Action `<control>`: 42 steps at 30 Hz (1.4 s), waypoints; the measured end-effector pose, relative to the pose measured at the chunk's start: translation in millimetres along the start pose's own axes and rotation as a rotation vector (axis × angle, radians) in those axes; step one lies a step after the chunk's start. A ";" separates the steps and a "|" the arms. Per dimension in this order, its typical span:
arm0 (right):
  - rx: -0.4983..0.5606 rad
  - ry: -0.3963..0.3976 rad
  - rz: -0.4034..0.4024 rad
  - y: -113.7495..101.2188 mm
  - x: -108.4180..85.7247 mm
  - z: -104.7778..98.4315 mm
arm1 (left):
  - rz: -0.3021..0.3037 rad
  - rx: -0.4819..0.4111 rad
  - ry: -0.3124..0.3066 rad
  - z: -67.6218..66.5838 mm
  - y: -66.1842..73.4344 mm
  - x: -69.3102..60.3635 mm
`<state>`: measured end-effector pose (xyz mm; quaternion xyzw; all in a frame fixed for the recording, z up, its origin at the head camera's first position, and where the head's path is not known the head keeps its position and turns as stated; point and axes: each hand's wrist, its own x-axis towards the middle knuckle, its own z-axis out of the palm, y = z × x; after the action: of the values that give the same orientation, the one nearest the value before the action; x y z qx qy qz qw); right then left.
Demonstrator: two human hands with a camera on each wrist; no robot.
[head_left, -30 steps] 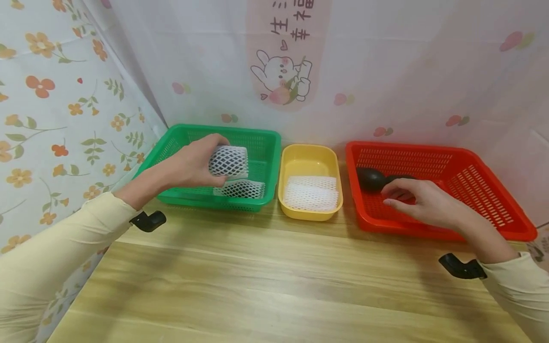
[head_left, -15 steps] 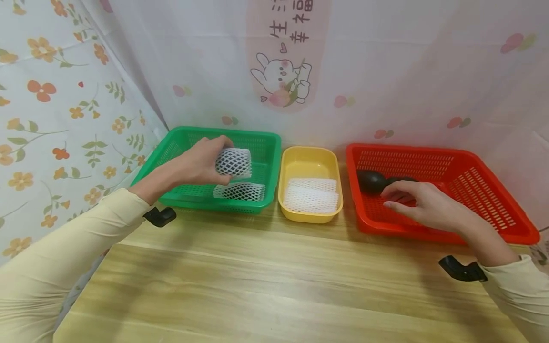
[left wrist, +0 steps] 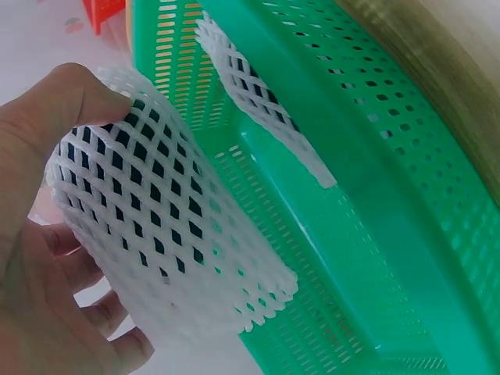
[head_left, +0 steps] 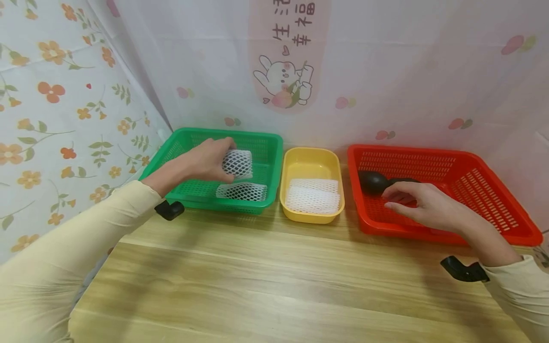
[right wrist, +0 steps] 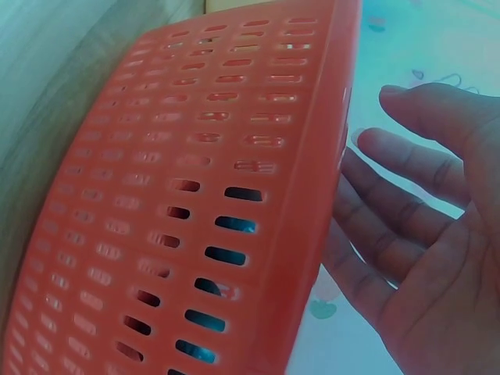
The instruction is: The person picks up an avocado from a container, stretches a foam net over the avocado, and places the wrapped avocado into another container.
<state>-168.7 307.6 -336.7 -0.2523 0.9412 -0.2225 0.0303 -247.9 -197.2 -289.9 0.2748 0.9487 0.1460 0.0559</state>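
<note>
My left hand (head_left: 207, 161) grips a white foam net sleeve (left wrist: 160, 207) with a dark object inside, held over the green basket (head_left: 171, 191). The object's shape is mostly hidden by the mesh. The thumb and curled fingers go round the sleeve, and its far end sticks out past the hand. Lower in that basket lies another net sleeve (head_left: 241, 191) with something dark in it. Above the near side of the red basket (head_left: 403, 148) hovers my right hand (head_left: 431, 206), fingers loosely bent, holding nothing. Beyond it, dark smooth oval objects (head_left: 373, 182) lie in the red basket, partly hidden by the hand.
Between the two baskets stands a yellow tray (head_left: 310, 164) with flat white net sleeves (head_left: 313, 197) in its near half. All three containers rest on a wooden table (head_left: 274, 276). A printed cloth (head_left: 377, 71) hangs close behind them, and a floral cloth (head_left: 77, 138) on the left.
My left hand has shifted slightly to the right over the green basket, with the net sleeve still in its grip. The right hand has hardly moved.
</note>
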 end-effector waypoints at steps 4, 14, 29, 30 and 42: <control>-0.010 0.000 -0.004 0.8 -0.7 -1.3 | 0.001 -0.015 -0.033 1.7 -2.9 6.4; -0.012 -0.009 -0.003 1.2 -3.2 -3.7 | -0.031 -0.007 -0.073 1.4 -15.4 1.6; -0.080 -0.013 -0.004 8.5 -3.6 -18.9 | -0.101 0.067 -0.164 10.2 -62.5 -20.8; -0.087 -0.015 -0.002 10.0 -3.4 -20.9 | -0.109 0.071 -0.169 10.0 -63.8 -21.1; -0.168 -0.036 0.027 34.0 2.8 -42.8 | -0.196 0.143 -0.310 19.1 -67.6 -19.9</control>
<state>-194.0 349.8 -312.8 -0.2454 0.9592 -0.1378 0.0289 -261.7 -257.7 -328.4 0.2035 0.9589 0.0278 0.1957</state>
